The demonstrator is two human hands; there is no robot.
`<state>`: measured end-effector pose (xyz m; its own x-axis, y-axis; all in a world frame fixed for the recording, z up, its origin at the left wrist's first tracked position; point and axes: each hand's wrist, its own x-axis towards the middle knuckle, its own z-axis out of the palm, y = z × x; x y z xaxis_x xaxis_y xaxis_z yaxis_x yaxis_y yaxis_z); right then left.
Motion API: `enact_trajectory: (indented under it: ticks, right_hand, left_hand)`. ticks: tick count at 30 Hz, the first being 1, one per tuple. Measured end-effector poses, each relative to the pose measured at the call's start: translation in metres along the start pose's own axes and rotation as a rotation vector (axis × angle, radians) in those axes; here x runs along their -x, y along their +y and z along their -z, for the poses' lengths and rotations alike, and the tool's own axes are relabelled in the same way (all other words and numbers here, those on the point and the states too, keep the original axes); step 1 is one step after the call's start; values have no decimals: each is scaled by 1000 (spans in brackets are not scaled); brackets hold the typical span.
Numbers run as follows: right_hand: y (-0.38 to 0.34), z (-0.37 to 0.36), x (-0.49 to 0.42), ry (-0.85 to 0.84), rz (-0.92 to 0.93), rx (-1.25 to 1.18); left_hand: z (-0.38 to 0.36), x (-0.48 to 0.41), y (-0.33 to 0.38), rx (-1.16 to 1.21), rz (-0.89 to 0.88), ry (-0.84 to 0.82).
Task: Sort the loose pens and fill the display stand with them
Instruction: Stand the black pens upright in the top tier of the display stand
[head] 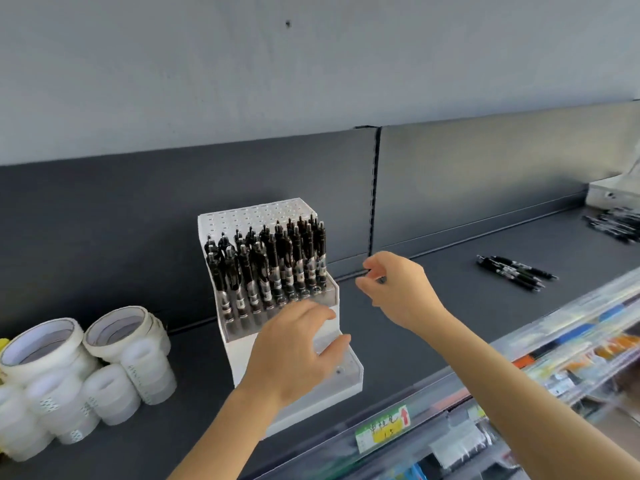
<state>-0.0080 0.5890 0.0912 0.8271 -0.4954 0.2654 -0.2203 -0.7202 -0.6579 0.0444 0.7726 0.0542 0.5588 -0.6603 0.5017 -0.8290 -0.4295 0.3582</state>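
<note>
A white stepped display stand (349,375) sits on the dark shelf (433,327). Its middle tiers hold several upright black pens (273,268); the top tier shows bare holes. My left hand (294,355) rests on the stand's lower steps, its fingers spread over the front and hiding part of them. Just right of the stand hovers my right hand (394,292), with the fingers loosely curled and nothing plainly between them. A few loose black pens (516,271) lie on the shelf to the right. A larger blurred heap of pens (616,226) lies further back right.
Stacked white and clear tape rolls (86,368) crowd the shelf's left end. A white box (613,194) stands at the far right by the back panel. The shelf's front rail carries a price label (381,431), with stocked lower shelves (571,362) below.
</note>
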Motion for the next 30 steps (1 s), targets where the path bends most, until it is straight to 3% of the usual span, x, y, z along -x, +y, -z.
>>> enact_trajectory:
  ticks: [9, 22, 30]
  right_hand:
    - [123, 57, -16, -64, -162, 29]
    - [322, 161, -96, -200, -219, 176]
    - [386, 182, -124, -200, -303, 205]
  left_hand:
    - [-71, -67, 61, 0, -69, -171]
    - [-228, -179, 154, 48, 187, -310]
    - [-285, -215, 176, 29, 225, -416]
